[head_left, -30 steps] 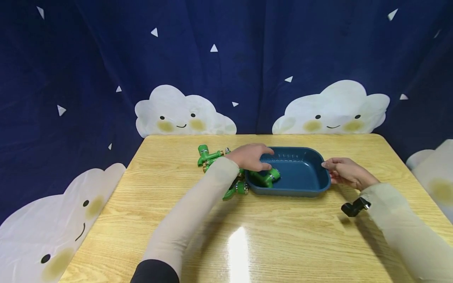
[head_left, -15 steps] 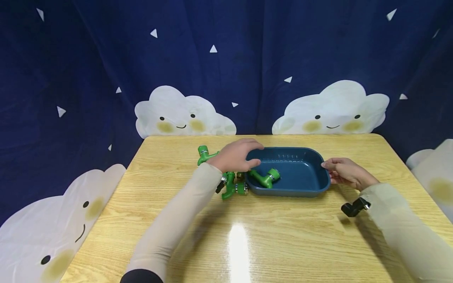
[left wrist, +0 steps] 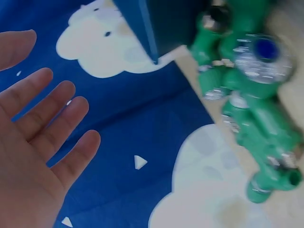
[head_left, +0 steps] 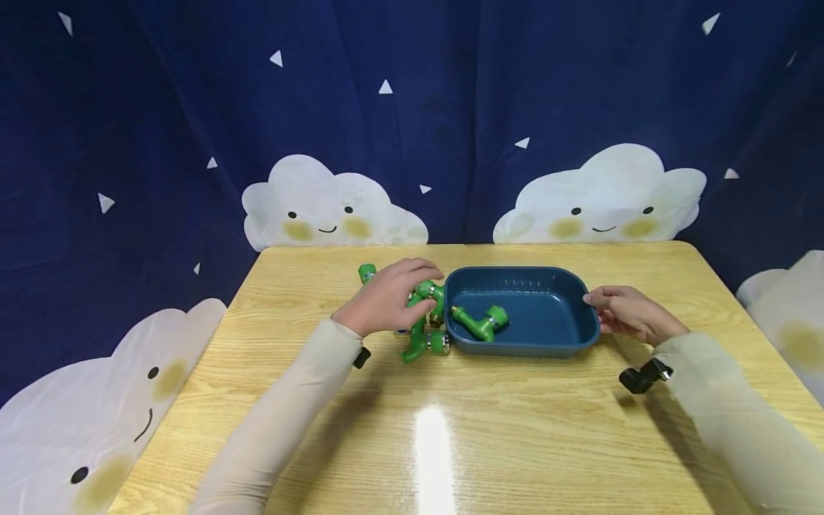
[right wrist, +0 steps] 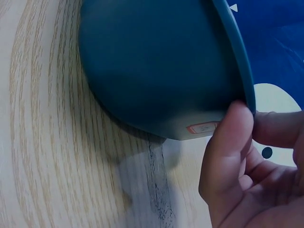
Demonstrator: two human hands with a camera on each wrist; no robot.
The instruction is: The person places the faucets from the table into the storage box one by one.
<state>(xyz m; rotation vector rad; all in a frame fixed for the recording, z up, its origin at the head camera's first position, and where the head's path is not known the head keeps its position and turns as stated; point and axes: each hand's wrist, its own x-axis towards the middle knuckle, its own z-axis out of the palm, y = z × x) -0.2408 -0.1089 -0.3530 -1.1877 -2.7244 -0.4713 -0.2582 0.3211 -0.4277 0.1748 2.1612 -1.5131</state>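
My left hand (head_left: 386, 299) hovers over a cluster of green faucets (head_left: 418, 343) left of the bin, partly hiding them. Its fingers are relaxed and spread, and the left wrist view shows nothing in the palm (left wrist: 28, 175). At the bin's right end, my right hand (head_left: 634, 315) pinches the rim of the blue plastic bin (head_left: 547, 322) between thumb and fingers. A single green faucet (head_left: 479, 327) with a brass-coloured tip lies inside, at the bin's left end. Close up, the right wrist view has the thumb (right wrist: 232, 128) against the outer wall.
Everything stands on a light wooden table (head_left: 515, 422). Behind it hangs a dark blue curtain (head_left: 450, 107) with white clouds. A black wrist-camera mount (head_left: 644, 375) sticks out below my right wrist, close above the tabletop.
My left hand has drawn back leftward from above the bin to above the faucet cluster. The faucet in the bin is now in full view. My right hand keeps its grip on the rim.
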